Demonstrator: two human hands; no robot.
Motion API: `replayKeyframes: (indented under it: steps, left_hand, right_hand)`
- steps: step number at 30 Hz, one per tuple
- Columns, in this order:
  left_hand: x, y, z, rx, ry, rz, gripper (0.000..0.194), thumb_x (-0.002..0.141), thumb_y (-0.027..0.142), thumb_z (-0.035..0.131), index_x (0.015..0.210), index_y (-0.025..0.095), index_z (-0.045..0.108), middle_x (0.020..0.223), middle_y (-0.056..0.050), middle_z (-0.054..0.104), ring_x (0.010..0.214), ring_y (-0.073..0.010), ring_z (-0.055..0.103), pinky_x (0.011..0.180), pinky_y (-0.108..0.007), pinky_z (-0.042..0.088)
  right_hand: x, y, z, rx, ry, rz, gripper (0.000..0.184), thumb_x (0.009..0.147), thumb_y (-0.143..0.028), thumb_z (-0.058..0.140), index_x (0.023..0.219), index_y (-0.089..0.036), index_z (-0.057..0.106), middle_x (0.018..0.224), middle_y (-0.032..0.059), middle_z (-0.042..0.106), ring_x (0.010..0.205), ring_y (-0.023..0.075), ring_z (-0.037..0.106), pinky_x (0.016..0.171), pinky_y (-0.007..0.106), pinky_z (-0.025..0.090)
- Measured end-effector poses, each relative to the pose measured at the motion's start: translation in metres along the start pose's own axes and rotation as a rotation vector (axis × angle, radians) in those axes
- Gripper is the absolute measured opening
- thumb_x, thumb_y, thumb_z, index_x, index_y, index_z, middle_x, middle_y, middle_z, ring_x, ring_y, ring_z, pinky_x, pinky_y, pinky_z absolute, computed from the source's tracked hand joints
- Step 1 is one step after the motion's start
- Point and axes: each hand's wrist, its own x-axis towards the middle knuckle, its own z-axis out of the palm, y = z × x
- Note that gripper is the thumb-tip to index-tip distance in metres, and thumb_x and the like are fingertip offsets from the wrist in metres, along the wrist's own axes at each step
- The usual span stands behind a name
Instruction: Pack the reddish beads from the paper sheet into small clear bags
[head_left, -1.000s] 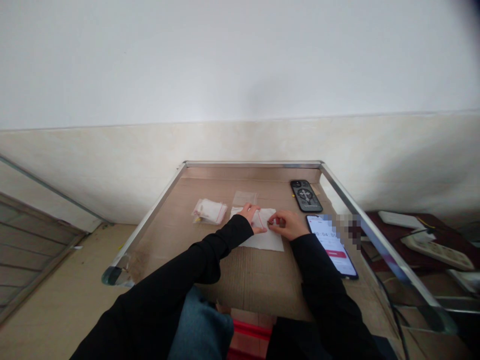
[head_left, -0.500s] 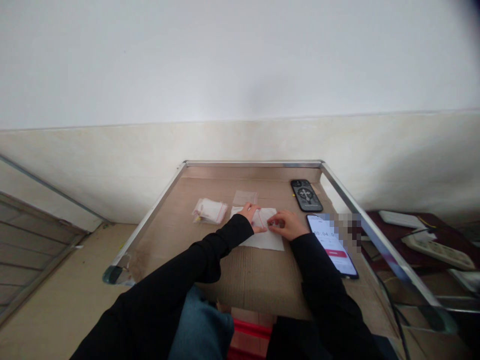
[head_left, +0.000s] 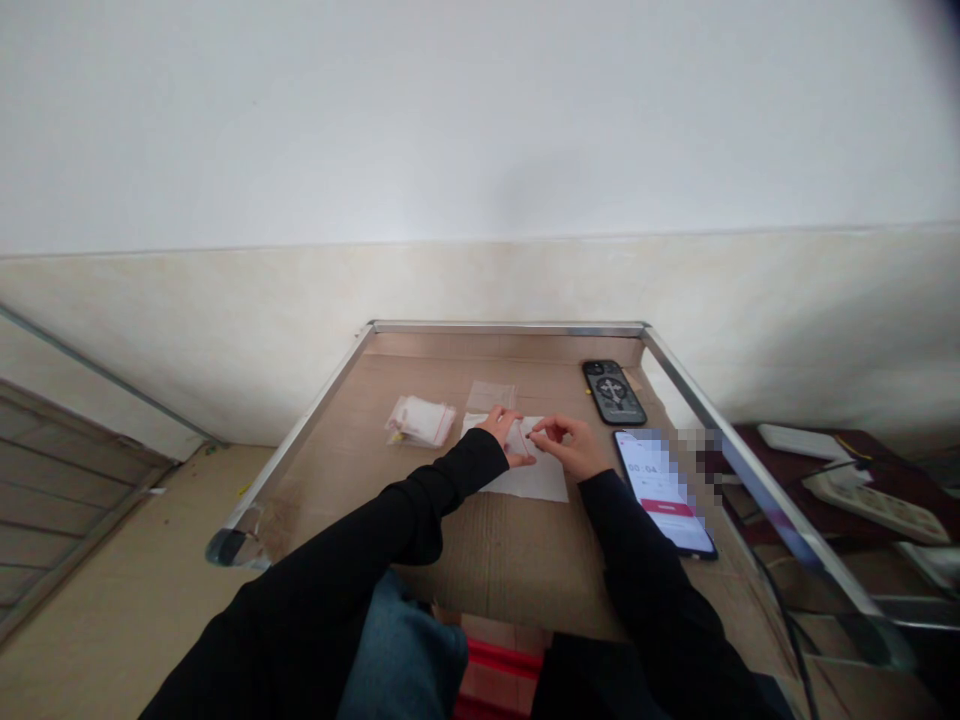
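My left hand [head_left: 501,427] rests on a small clear zip bag with a red seal [head_left: 518,438], which lies on a white paper sheet [head_left: 536,484]. My right hand [head_left: 568,447] is just to its right, thumb and forefinger pinched together at the bag's edge. Anything between those fingertips is too small to tell. Left of the sheet lies a bundle of white-filled zip bags [head_left: 421,421], and a flat clear bag [head_left: 490,396] lies behind the sheet.
Brown cardboard [head_left: 517,560] covers a metal-edged table. A black-cased phone [head_left: 613,392] lies at the back right, and a lit phone showing a timer [head_left: 661,492] lies right of my right hand. A power strip [head_left: 874,508] sits on a dark surface beyond the right edge.
My right hand's fingertips have lifted slightly and moved up toward the bag's edge. My left hand and the paper sheet stay in place.
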Motion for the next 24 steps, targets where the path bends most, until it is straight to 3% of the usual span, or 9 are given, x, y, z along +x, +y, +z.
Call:
replayKeyframes:
  steps: [5,14,17,20,24]
  left_hand:
    - [-0.002,0.002,-0.002,0.008,0.022,0.016,0.067,0.046,0.05,0.065,0.102,0.02,0.044,0.097,-0.005,0.043,0.066,-0.0136,0.05,0.058,-0.027,0.045]
    - [0.0,-0.004,0.002,-0.054,0.029,0.038,0.067,0.048,0.05,0.063,0.104,0.018,0.041,0.097,-0.007,0.043,0.068,-0.0137,0.05,0.055,-0.026,0.045]
    - [0.0,-0.003,0.002,-0.098,0.091,0.038,0.073,0.044,0.054,0.063,0.105,0.02,0.04,0.095,-0.005,0.045,0.073,-0.0149,0.05,0.056,-0.027,0.045]
    - [0.003,-0.003,0.0,-0.155,0.151,-0.013,0.071,0.046,0.054,0.062,0.104,0.019,0.04,0.082,-0.002,0.049,0.058,-0.0106,0.048,0.049,-0.024,0.042]
    - [0.011,-0.003,-0.005,-0.304,0.18,-0.086,0.036,0.068,0.045,0.047,0.09,0.017,0.048,0.066,0.002,0.051,0.042,-0.0047,0.038,0.041,-0.019,0.034]
  right_hand:
    - [0.0,-0.006,0.01,0.003,-0.05,-0.034,0.028,0.072,-0.041,0.049,0.08,-0.016,0.059,0.058,-0.0006,0.049,0.053,0.01,0.043,0.051,0.023,0.035]
    - [-0.002,-0.003,0.013,0.05,-0.213,-0.006,0.022,0.068,-0.036,0.053,0.068,-0.015,0.057,0.053,-0.001,0.05,0.049,0.0093,0.043,0.046,0.021,0.035]
    - [-0.002,-0.004,0.009,0.085,-0.15,0.011,0.022,0.069,-0.035,0.051,0.065,-0.015,0.057,0.056,-0.0002,0.052,0.05,0.0097,0.045,0.048,0.022,0.037]
    - [0.0,-0.003,0.005,0.161,-0.032,0.062,0.024,0.07,-0.037,0.051,0.069,-0.014,0.057,0.058,0.0009,0.054,0.051,0.0107,0.048,0.049,0.023,0.039]
    - [0.001,-0.001,0.001,0.308,0.148,0.12,0.031,0.067,-0.039,0.055,0.085,-0.015,0.056,0.064,0.0014,0.057,0.051,0.0107,0.051,0.047,0.022,0.041]
